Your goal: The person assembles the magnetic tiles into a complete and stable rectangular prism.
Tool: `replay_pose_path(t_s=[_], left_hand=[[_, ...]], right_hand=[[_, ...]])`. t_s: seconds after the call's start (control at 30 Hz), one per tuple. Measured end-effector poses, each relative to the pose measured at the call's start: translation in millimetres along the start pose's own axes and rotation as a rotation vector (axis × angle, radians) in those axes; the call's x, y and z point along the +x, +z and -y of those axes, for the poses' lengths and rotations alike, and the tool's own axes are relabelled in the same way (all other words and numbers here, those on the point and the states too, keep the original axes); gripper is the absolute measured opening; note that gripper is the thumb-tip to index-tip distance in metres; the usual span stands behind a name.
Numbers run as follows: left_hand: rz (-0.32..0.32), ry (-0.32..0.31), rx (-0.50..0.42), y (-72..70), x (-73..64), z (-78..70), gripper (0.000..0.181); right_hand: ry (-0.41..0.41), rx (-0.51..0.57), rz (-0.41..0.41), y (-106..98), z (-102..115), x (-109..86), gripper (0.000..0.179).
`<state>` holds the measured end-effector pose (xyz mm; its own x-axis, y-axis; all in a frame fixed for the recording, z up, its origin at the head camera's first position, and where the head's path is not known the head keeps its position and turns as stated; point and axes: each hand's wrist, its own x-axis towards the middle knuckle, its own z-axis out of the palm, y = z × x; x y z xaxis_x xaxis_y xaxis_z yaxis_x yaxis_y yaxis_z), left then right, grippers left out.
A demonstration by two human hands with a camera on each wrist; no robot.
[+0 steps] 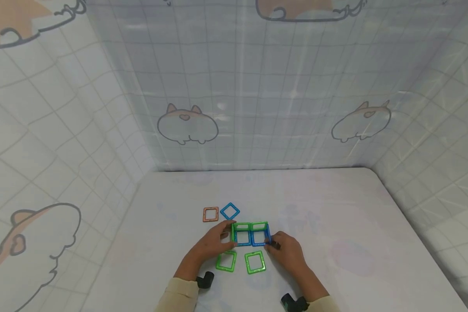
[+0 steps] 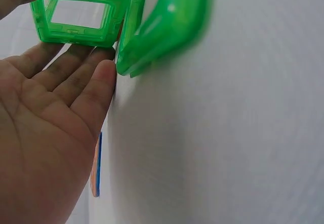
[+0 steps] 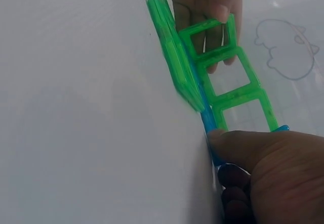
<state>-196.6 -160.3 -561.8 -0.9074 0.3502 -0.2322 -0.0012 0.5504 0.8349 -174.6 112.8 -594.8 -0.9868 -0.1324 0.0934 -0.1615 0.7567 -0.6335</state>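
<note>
A row of joined magnetic tiles [image 1: 251,238] lies between both hands: blue square frames flat on the table, green square frames standing along the far side and left end. My left hand [image 1: 211,241] holds the left end, its thumb and fingers spread around the standing green tile [image 2: 76,36]. At the right end my right hand [image 1: 290,253] pinches a blue tile [image 3: 208,119]; its thumb is in front and the other fingers are curled. Two loose green tiles [image 1: 257,271] lie flat just in front of the row.
Behind the row, to the left, an orange square tile [image 1: 204,214] lies beside a blue tile [image 1: 225,207] turned like a diamond. The white table [image 1: 335,208] ends at a curtain [image 1: 257,86] with cartoon animals. A black camera [image 1: 206,280] is strapped to each wrist.
</note>
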Motion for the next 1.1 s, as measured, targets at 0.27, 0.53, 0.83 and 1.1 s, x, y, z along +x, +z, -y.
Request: replay_pose_path(t_s=[0.27, 0.53, 0.83, 1.1], left_hand=[[-0.015, -0.006, -0.013, -0.9, -0.3, 5.5, 0.069], [-0.008, 0.001, -0.029, 0.2, 2.1, 8.4, 0.073], [-0.011, 0.016, -0.032, 0.9, 0.7, 6.6, 0.073], [-0.011, 0.017, -0.038, 1.9, -0.8, 8.6, 0.075]], right_hand=[[0.055, 0.068, 0.036, -4.4, -0.2, -11.6, 0.057], [0.131, 0.112, 0.118, -9.1, 1.4, -26.1, 0.046], [-0.211, 0.052, 0.202, -11.1, -6.1, -44.1, 0.030], [-0.294, 0.021, 0.282, -12.5, -2.2, -43.1, 0.033]])
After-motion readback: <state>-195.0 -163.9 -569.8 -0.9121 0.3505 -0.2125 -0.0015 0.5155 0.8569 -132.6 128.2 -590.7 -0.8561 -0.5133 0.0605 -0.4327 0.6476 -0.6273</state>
